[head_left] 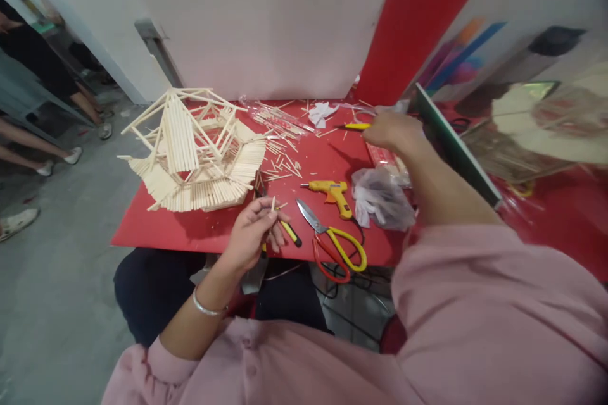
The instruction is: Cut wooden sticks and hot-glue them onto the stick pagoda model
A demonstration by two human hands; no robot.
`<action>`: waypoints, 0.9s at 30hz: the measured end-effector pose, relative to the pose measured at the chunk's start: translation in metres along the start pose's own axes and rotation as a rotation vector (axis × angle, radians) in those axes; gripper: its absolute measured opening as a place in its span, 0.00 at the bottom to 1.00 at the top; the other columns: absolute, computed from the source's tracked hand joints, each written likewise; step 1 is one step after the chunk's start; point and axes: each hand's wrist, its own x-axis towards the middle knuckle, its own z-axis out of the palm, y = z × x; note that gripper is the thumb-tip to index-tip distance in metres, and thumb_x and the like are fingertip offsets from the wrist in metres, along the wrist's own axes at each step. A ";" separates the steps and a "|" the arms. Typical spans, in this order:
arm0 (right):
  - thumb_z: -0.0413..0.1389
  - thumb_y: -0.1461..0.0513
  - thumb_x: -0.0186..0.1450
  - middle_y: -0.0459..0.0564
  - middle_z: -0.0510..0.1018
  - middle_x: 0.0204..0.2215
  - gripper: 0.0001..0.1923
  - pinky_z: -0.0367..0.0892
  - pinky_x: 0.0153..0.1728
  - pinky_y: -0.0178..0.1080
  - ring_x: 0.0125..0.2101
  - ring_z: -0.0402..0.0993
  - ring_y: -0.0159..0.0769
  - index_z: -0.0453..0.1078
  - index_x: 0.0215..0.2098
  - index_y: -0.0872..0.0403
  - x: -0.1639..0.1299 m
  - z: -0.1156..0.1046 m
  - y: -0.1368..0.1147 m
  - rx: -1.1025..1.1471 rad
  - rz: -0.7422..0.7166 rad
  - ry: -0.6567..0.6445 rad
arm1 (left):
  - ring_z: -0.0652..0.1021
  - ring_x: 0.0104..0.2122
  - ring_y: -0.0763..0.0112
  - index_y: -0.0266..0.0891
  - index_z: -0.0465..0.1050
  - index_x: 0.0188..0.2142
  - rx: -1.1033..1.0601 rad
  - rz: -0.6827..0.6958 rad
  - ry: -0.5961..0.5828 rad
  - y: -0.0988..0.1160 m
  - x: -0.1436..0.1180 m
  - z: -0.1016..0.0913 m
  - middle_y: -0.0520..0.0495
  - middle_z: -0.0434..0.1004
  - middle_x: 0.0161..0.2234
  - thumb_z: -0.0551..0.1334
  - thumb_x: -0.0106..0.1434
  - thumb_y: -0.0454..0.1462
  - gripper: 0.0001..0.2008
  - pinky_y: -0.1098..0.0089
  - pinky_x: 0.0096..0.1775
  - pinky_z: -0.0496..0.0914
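My left hand is closed in a pinch on a short wooden stick, held upright over the table's front edge. Beneath its fingers lies a yellow and black utility knife. Farther back on the right, my right hand reaches across the table with its fingers closed at the end of a yellow-handled tool with a dark tip; its exact kind is unclear. A model roof-like structure of pale wooden sticks stands to the left of my left hand.
On the red table lie a yellow glue gun, large scissors, loose sticks, bagged sticks, crumpled tissue and a plastic bag. A thin upright panel borders the right side. Other people's legs show at left.
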 end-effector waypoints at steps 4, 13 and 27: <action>0.53 0.54 0.66 0.58 0.79 0.35 0.17 0.65 0.37 0.48 0.38 0.75 0.46 0.75 0.46 0.56 -0.096 -0.041 -0.040 0.072 0.093 -0.048 | 0.62 0.12 0.84 0.39 0.66 0.35 -0.018 0.060 -0.009 -0.006 -0.011 0.003 0.55 0.72 0.22 0.67 0.56 0.44 0.15 0.80 0.14 0.52; 0.48 0.56 0.70 0.57 0.79 0.38 0.19 0.69 0.36 0.40 0.37 0.75 0.41 0.69 0.52 0.59 -0.240 -0.003 -0.151 -0.034 -0.464 0.010 | 0.56 0.13 0.84 0.38 0.67 0.32 0.084 0.153 -0.014 -0.003 -0.051 0.002 0.56 0.67 0.18 0.64 0.60 0.47 0.14 0.77 0.17 0.48; 0.54 0.59 0.67 0.51 0.77 0.33 0.24 0.63 0.35 0.37 0.33 0.70 0.35 0.64 0.60 0.53 -0.247 0.001 -0.151 -0.026 -0.639 0.084 | 0.59 0.16 0.83 0.36 0.69 0.28 0.160 0.218 0.010 -0.007 -0.080 -0.002 0.53 0.68 0.22 0.60 0.64 0.43 0.13 0.77 0.20 0.53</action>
